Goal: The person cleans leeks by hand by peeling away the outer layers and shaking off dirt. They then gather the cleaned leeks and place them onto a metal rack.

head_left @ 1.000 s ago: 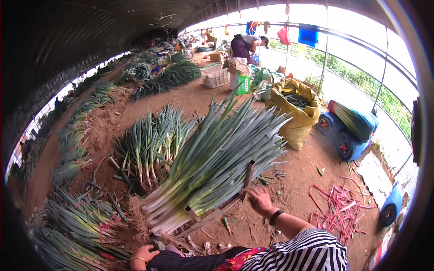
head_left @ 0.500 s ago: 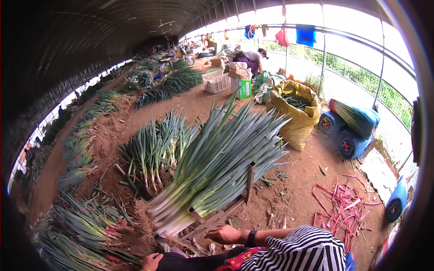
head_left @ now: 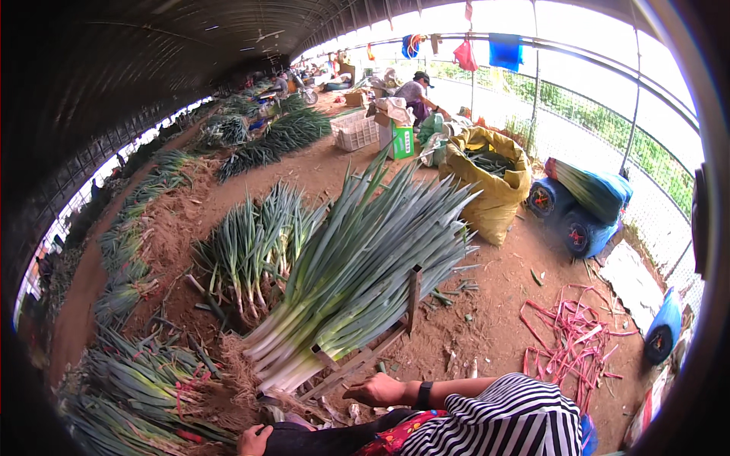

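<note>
My left hand [head_left: 255, 441] rests over my dark trouser leg at the lower edge, with its fingers bent down and no object visible in it. My right hand [head_left: 376, 391], a dark band at its wrist, hangs curled above the ground beside a low frame [head_left: 356, 370]; its palm side is hidden. Across that frame lies a large bundle of long green onions [head_left: 365, 254], white stalks and roots toward me, leaves pointing away. Neither hand appears to touch the bundle. A smaller bunch of green onions [head_left: 255, 247] leans just beyond it, to the left.
Tied green onions [head_left: 144, 380] heap at lower left. Red straps [head_left: 570, 342] lie tangled on the right. Beyond stand a yellow sack [head_left: 487, 182], blue-wrapped bundles [head_left: 585, 205], a green-and-white box [head_left: 397, 137] and a white crate [head_left: 356, 131]. A person [head_left: 417, 95] bends behind the box.
The whole view has shifted slightly, moving the scene a little up and left. The person behind the box has changed posture, an arm now stretched right. My hands stay nearly where they were.
</note>
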`<state>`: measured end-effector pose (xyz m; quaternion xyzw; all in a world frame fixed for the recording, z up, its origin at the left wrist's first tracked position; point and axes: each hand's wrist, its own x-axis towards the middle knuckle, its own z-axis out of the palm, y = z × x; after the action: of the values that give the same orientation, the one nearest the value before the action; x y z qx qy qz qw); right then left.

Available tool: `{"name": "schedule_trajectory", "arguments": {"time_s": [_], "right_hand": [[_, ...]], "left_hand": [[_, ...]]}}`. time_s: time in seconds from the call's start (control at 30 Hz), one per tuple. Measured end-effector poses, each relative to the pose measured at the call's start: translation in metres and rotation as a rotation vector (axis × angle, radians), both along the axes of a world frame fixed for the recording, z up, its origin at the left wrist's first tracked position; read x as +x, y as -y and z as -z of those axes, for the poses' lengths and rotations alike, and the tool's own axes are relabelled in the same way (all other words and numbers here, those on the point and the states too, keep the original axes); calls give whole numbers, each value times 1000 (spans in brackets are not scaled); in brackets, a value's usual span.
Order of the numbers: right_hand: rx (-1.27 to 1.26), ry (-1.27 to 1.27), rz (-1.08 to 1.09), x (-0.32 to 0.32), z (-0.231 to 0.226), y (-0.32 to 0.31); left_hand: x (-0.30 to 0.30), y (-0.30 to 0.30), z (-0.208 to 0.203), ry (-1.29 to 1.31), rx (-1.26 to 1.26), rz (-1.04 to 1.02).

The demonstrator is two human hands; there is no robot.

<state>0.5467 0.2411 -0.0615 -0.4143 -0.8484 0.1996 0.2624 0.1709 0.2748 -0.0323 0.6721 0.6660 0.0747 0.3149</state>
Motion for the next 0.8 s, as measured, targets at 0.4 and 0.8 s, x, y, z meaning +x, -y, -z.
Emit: {"name": "schedule_trajectory", "arguments": {"time_s": [0.4, 0.8], "right_hand": [[-40, -36, -19, -1, -9, 3], [-105, 10, -43, 0, -16, 6]], "left_hand": [[1, 4, -4, -23, -25, -48], [2, 5, -3, -11, -13, -51]]}}
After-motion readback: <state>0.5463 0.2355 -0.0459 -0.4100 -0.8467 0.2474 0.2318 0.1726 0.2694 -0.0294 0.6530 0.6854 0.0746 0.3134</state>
